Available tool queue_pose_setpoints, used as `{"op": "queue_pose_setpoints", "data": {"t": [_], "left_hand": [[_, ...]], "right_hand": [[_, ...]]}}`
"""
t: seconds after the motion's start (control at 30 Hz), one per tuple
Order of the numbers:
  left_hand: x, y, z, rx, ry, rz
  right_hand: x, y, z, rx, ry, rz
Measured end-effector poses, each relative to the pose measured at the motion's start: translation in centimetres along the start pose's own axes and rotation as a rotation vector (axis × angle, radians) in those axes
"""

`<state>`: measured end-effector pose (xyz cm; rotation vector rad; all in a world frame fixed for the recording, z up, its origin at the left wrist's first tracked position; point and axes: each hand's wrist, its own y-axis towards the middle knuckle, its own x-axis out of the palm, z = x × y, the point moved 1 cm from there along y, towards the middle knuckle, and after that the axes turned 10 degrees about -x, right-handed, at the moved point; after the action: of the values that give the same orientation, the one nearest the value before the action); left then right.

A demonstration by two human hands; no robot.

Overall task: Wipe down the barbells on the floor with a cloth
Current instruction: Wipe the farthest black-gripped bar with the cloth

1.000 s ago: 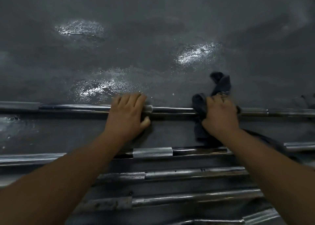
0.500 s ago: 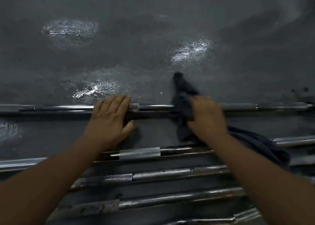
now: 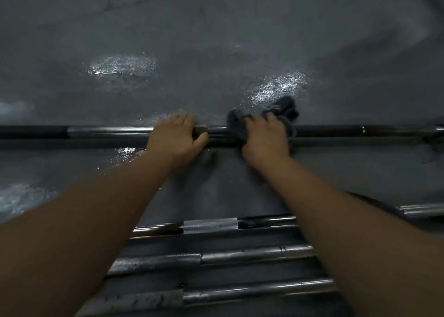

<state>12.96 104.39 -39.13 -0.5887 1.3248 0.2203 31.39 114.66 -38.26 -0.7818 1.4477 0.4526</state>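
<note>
- Down by the person's feet, three bars lie side by side, all running left to right. There's the nearest bar [image 3: 259,290], the second bar [image 3: 257,254] just behind it, and the third bar [image 3: 210,225], its rough silver grip section showing between the forearms.
- Both forearms reach out over those three, so none of them gets in the hands' way. A bare strip of floor [image 3: 216,184] separates them from the work.
- Now the action: the far barbell [image 3: 108,132] lies flat on the floor, its long axis straight across the view, well apart from the other three.
- The left hand [image 3: 175,138] sits on it near the middle, fingers hooked over the top and thumb out on the near side. I'd say it's pinning the bar so it won't roll.
- Just to its right, the right hand [image 3: 264,138] clamps a dark grey cloth [image 3: 236,124] bunched around the shaft, loose ends poking out past the knuckles on the far side.
- Here's the thing to watch: the cloth sits close beside the left hand, so the way left is blocked. The long open stretch of shaft lies to the right, and any stroke has to follow the bar's line.
- To clean the left half, that holding hand would have to shift, I reckon.
- Beyond the bar there's only grey floor with shiny patches [image 3: 122,66] catching the light. Wet or just glossy, I can't tell.
</note>
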Motion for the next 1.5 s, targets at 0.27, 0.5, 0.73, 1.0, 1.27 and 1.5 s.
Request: {"op": "queue_pose_setpoints", "data": {"t": [0.27,0.5,0.73,1.0,1.27,1.5], "left_hand": [[2.5,-10.7,-2.6,0.191,0.037,-0.062],[4.7,-11.3,-3.3,0.049,0.061,0.030],[4.0,-8.3,-3.6,0.066,0.015,0.110],[1.4,-1.3,-5.2,-0.058,-0.119,0.174],[2.2,-2.1,-8.8,0.016,-0.064,0.123],[0.9,-2.3,-8.7,0.022,-0.004,-0.120]], "right_hand": [[2.0,-7.2,-2.9,-0.159,0.061,0.024],[3.3,-10.5,-6.8,0.089,0.302,0.263],[3.3,-7.6,-4.7,-0.024,0.195,0.201],[2.1,-0.9,-6.9,-0.244,0.134,0.257],[1.2,2.7,-15.4,-0.162,0.198,0.199],[1.3,-0.7,-6.8,0.253,0.101,0.219]]}}
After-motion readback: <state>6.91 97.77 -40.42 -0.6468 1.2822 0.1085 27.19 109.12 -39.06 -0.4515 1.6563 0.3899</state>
